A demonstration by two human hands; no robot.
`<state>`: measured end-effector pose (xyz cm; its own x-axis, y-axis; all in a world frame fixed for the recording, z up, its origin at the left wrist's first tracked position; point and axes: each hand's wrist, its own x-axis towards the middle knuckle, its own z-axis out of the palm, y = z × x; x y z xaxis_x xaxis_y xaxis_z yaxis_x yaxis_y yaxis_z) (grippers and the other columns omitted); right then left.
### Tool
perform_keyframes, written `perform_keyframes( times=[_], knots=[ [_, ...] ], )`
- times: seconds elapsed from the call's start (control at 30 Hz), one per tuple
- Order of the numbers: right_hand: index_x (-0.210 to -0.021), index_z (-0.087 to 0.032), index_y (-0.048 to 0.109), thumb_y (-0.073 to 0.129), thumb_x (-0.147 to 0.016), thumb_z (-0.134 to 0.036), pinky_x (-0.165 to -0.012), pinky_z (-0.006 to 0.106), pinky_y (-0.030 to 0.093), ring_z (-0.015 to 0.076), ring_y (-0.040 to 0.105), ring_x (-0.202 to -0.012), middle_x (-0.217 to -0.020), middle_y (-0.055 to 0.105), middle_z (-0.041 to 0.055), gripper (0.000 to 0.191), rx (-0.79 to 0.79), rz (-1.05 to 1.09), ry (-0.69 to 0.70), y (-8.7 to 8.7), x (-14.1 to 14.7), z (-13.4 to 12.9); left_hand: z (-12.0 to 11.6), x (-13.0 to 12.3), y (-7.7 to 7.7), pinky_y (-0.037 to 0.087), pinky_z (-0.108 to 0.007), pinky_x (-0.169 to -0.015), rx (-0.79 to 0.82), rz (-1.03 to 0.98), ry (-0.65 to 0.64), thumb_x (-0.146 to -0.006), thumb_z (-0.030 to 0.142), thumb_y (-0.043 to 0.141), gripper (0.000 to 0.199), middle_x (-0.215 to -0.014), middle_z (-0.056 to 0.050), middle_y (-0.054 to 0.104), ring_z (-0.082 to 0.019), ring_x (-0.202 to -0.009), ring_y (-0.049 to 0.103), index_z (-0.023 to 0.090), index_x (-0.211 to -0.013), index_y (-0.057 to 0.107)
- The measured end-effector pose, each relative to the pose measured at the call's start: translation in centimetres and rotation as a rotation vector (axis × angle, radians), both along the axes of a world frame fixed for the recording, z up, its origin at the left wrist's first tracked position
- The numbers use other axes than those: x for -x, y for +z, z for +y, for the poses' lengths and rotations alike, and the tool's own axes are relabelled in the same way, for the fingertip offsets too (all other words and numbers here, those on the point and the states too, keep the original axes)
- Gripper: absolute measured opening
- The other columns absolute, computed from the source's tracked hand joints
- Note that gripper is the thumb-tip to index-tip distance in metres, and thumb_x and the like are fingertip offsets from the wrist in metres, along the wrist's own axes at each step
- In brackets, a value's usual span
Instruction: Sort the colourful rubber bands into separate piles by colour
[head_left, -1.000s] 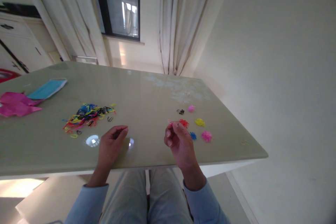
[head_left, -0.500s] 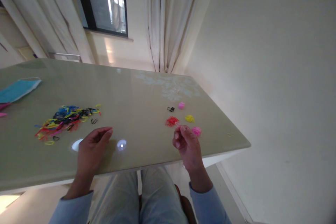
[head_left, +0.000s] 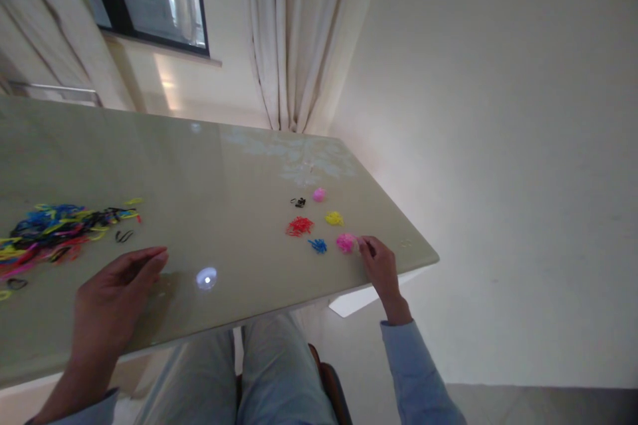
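Observation:
My right hand [head_left: 379, 267] is at the right edge of a pink rubber band pile [head_left: 345, 243], thumb and finger pinched on a pink rubber band. Close by lie small piles of blue rubber bands [head_left: 318, 246], red rubber bands [head_left: 300, 226], yellow rubber bands [head_left: 333, 218] and black rubber bands [head_left: 300, 202], plus a lighter pink pile [head_left: 319, 194]. My left hand [head_left: 115, 295] hovers or rests at the near side of the table, thumb pressed to its fingers. What it holds, if anything, is hidden. Beyond it spreads a mixed heap of coloured rubber bands [head_left: 54, 229].
The glossy table [head_left: 214, 172] ends at a right corner beside the white wall [head_left: 488, 146]. A few pale bands [head_left: 406, 243] lie near that corner. Two loose black bands [head_left: 124, 236] sit beside the heap. Curtains [head_left: 294, 40] hang behind.
The view has swung right. My right hand has moved from beside the red pile to the right side of the pink pile, uncovering the blue one. My left hand stays pinched.

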<state>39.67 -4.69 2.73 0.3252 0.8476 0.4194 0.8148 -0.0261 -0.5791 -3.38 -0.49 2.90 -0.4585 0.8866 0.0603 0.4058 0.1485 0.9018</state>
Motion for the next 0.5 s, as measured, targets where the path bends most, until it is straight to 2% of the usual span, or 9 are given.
perform_keyframes(
  times=[0.13, 0.33, 0.5],
  knots=[
    [-0.088, -0.016, 0.071, 0.045, -0.089, -0.039, -0.073, 0.034, 0.047, 0.0228, 0.063, -0.077, -0.088, 0.073, 0.0131, 0.035, 0.004, -0.062, 0.013, -0.4, -0.1, 0.6, 0.0, -0.2, 0.5, 0.052, -0.03, -0.073, 0.02, 0.058, 0.019, -0.063, 0.053, 0.066, 0.036, -0.08, 0.004, 0.074, -0.021, -0.078, 0.066, 0.027, -0.086, 0.074],
    [-0.092, -0.015, 0.072, 0.049, -0.087, -0.042, -0.066, 0.032, 0.048, 0.0196, 0.06, -0.065, -0.083, 0.072, 0.0112, 0.035, -0.017, 0.009, -0.009, -0.3, 0.1, 0.5, 0.0, -0.2, 0.5, 0.054, -0.033, -0.076, 0.0, 0.044, 0.003, -0.062, 0.054, 0.066, 0.037, -0.081, 0.003, 0.075, -0.021, -0.077, 0.067, 0.026, -0.086, 0.074],
    [-0.093, -0.017, 0.072, 0.052, -0.09, -0.04, -0.07, 0.032, 0.05, 0.0202, 0.064, -0.073, -0.09, 0.073, 0.0116, 0.031, -0.098, 0.134, 0.02, 0.5, 2.6, -0.5, -0.1, -0.2, 0.5, 0.053, -0.033, -0.081, -0.012, 0.052, -0.013, -0.063, 0.052, 0.066, 0.036, -0.085, 0.001, 0.075, -0.022, -0.083, 0.067, 0.024, -0.085, 0.074]
  ],
)
